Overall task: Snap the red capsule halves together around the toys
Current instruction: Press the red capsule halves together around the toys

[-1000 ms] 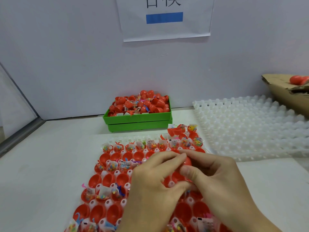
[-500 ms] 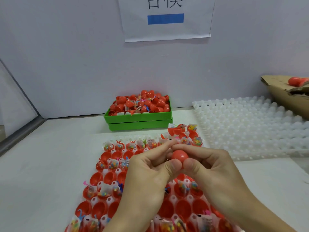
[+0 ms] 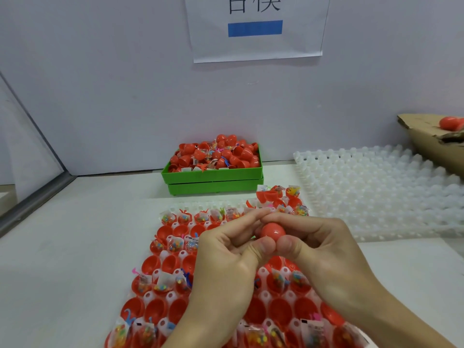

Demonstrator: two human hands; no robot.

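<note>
- Head view: left hand [image 3: 226, 257] and right hand [image 3: 324, 249] pinch red capsule [image 3: 273, 231] with curled fingers, above tray [image 3: 160, 257].
- Risk: uneven squeeze, halves slip, toy drops.

Left hand [image 3: 226, 254] and right hand [image 3: 324, 249] meet — thumbs touching, each grip pinched.

Two hands [image 3: 226, 259], one closed capsule [image 3: 272, 232], two white trays [image 3: 376, 197], one green bin [image 3: 213, 175].
</note>
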